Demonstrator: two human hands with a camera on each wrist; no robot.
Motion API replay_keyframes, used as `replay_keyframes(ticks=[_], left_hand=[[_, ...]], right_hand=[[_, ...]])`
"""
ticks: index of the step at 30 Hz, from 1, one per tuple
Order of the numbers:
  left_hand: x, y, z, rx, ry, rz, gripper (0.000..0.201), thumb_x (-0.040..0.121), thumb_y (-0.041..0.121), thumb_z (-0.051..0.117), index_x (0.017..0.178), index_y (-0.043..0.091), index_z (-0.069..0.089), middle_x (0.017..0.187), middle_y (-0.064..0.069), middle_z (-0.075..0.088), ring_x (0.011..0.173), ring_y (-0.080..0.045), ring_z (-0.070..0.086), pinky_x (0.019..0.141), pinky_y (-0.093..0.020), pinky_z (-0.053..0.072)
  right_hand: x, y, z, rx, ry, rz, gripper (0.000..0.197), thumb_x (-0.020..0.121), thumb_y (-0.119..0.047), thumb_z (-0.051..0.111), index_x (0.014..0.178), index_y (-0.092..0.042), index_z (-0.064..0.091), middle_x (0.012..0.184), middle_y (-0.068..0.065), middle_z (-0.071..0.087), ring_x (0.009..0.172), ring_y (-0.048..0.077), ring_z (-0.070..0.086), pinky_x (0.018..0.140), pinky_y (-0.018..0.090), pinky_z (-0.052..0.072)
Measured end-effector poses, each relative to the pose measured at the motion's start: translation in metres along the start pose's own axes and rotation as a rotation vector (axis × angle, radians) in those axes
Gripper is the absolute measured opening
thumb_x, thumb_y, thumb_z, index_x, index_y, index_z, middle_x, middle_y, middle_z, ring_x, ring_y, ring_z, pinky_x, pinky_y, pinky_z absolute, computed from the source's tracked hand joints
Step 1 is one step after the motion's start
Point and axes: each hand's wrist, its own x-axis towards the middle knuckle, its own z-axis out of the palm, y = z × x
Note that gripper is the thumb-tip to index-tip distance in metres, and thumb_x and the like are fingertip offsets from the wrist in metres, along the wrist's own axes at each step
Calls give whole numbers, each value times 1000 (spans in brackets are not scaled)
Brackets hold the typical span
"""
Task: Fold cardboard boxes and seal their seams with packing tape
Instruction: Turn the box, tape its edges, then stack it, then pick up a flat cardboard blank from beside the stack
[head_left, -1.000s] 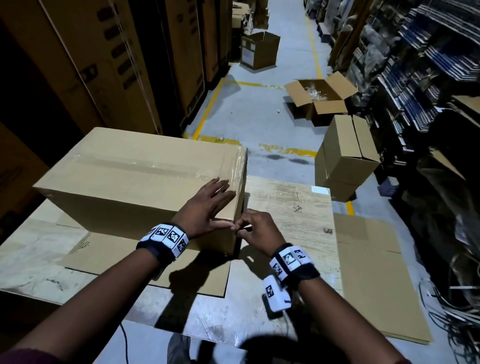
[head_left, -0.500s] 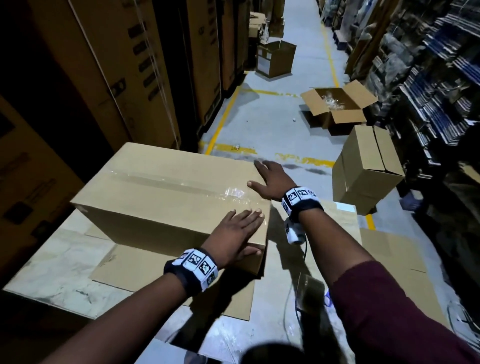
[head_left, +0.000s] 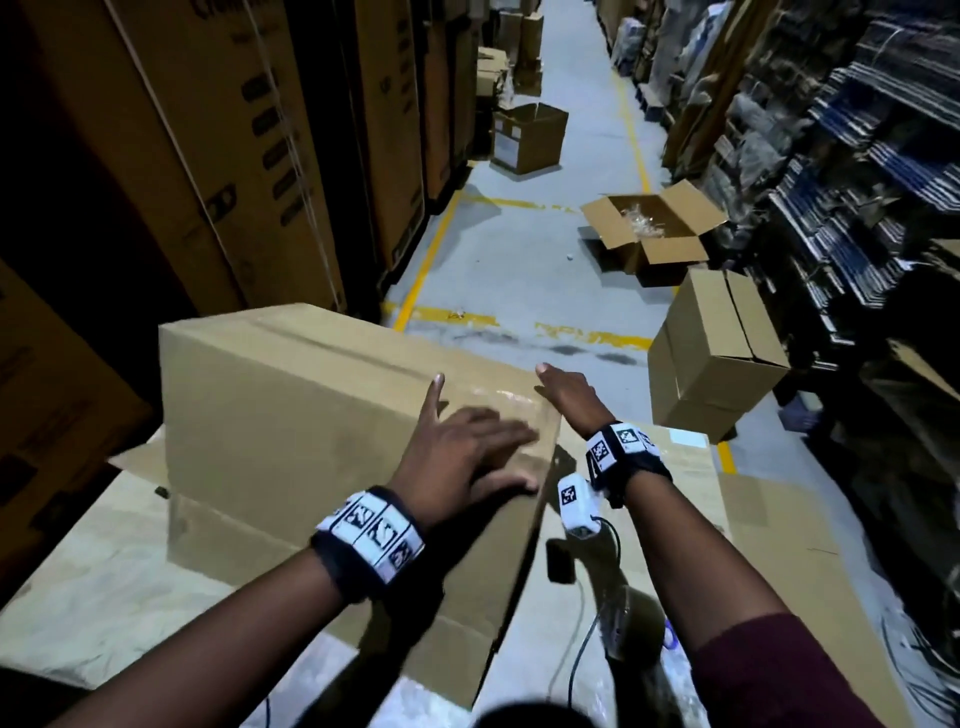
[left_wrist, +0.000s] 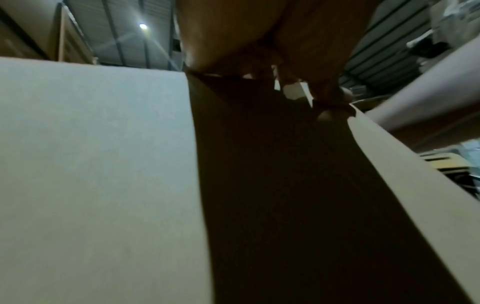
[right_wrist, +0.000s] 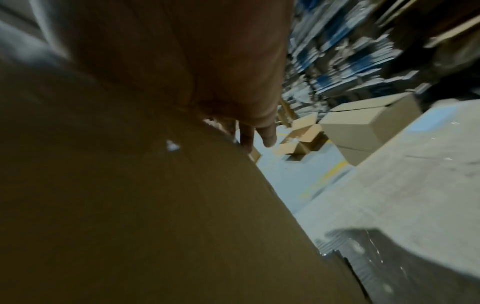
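Box: we had the cardboard box (head_left: 291, 415) sitting on flat cardboard sheets (head_left: 779, 525) on the work table (head_left: 93, 582), its top seam under clear tape (head_left: 363, 358).
Left hand: our left hand (head_left: 462, 457) lay flat with fingers spread on the near right top edge, gripping nothing.
Right hand: our right hand (head_left: 569, 395) rested with straight fingers on the top at the far right corner (the wrist view was too blurred to say more).
Handling: we judged it light, stiff-walled and probably hollow; best held with 2 palms at opposite corners.
Axis: its long axis ran left to right, angling away to the right, taped face up.
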Motion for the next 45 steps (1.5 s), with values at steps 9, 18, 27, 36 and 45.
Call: replay_keyframes(ticks=[9, 18, 27, 36, 45], left_hand=[[56, -52, 25, 12, -319, -87, 89, 92, 65, 51, 161, 29, 7, 168, -4, -12, 154, -29, -8, 121, -59, 10], [-61, -93, 45, 281, -522, 118, 142, 58, 75, 72, 159, 24, -13, 164, -15, -23, 150, -31, -21, 115, -66, -7], [-34, -140, -2, 134, -37, 121, 70, 56, 24, 85, 124, 26, 68, 122, 1, 71, 107, -23, 69, 98, -37, 39], [116, -131, -127, 234, 293, 104, 68, 86, 82, 40, 75, 20, 66, 55, -9, 59, 53, -29, 60, 50, -25, 30], [200, -130, -50, 220, -24, 30, 60, 87, 74, 46, 102, 22, 72, 97, -16, 68, 100, -33, 60, 91, -39, 37]], right_hand=[[-62, -20, -1, 583, 113, -53, 81, 87, -73, 58, 157, -47, 26, 160, -16, 38, 143, 7, 42, 117, 48, 38], [-56, -14, 48, 283, 203, 62, 90, 99, -61, 50, 163, -29, -6, 169, -1, 15, 152, 22, 28, 122, 43, 26], [-75, -26, 64, 504, 359, 138, 77, 95, -76, 39, 160, -36, 27, 162, -13, 33, 147, 8, 32, 124, 44, 24], [-122, -74, 66, 421, 562, -13, 97, 84, -83, 47, 163, -35, 14, 167, -12, 24, 152, 7, 24, 126, 37, 21], [-168, -87, 81, -243, 449, 275, 156, 40, -106, 50, 160, -32, -17, 168, 7, -19, 156, 30, -5, 121, 53, 21]])
